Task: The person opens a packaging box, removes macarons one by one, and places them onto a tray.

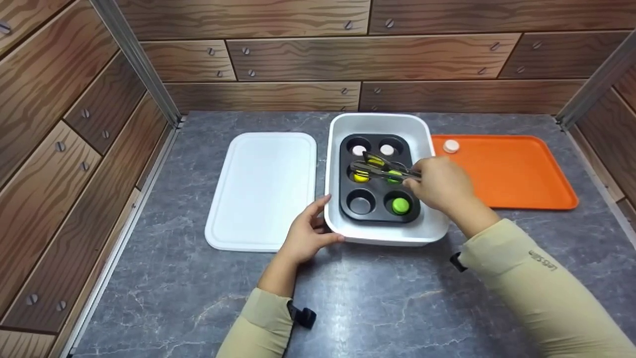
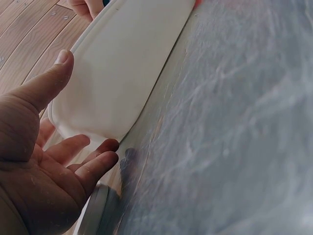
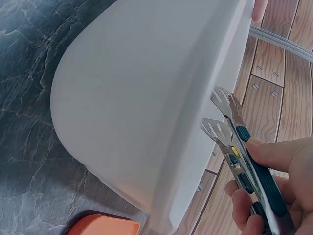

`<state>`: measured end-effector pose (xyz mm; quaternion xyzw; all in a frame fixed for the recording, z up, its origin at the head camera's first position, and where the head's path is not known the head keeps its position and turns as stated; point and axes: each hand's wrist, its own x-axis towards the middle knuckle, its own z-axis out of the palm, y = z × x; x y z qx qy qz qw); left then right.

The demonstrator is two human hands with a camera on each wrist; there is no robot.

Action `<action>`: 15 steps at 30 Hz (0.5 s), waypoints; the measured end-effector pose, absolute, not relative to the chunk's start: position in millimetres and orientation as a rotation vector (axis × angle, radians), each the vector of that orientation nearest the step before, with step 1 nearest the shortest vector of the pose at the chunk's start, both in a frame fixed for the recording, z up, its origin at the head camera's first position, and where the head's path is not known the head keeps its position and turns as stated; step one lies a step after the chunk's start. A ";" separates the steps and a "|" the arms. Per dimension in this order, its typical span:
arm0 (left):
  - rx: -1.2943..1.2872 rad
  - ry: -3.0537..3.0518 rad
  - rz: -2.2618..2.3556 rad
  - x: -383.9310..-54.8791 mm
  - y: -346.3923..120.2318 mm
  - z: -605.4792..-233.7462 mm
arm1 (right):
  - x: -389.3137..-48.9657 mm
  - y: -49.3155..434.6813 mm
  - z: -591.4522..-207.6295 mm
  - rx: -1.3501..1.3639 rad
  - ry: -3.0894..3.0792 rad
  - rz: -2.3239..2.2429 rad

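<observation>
1. tongs [image 3: 264, 181] were clamped in the right hand [image 1: 442, 181], thumb on one arm, fingers round the other; tips sat apart, nothing visible between them in the right wrist view.
2. left hand [image 1: 308, 233] was spread round the lower-left corner of the white bin [image 1: 382, 237], fingers relaxed, seemingly bracing it.
3. tong tips were at frame centre, above the middle row of the muffin pan [image 1: 376, 199]; couldn't tell if they touched the middle-left yellow disc [image 1: 361, 177]. a yellow patch [image 1: 376, 161] between the arms was unclear, tong part or piece.
4. risk: tips could knock a disc out of its cup, since the tongs came in low and slanted across several cups.
5. risk: a smooth disc could slip if pinched off-centre by the fork-like tips; bin could also slide if the left hand's light contact gave way.
6. bin, centre of frame, held the dark six-cup pan.
7. pan: white discs in the upper-left cup [image 1: 359, 150] and upper-right cup [image 1: 387, 149], yellow middle left, green disc [image 1: 394, 175] middle right, another green one lower right; lower-left cup showed its dark floor.
8. orange tray [image 1: 516, 174], right of frame, held one loose white disc [image 1: 451, 146] near its upper-left corner.
9. white lid-like panel [image 1: 266, 189] lay flat, left of the bin.
</observation>
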<state>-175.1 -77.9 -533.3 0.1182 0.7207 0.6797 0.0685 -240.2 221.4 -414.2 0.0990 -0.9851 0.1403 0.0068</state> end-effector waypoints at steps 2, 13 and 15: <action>0.356 2.165 2.050 -174.9 -77.9 -533.9 | -240.3 221.0 -414.9 0.309 -3.090 0.443; 0.349 2.165 2.056 -174.7 -79.3 -533.3 | -242.6 216.2 -418.3 0.334 -3.119 0.438; 0.357 2.172 2.048 -175.0 -79.1 -533.6 | -242.9 215.3 -417.9 0.327 -3.131 0.443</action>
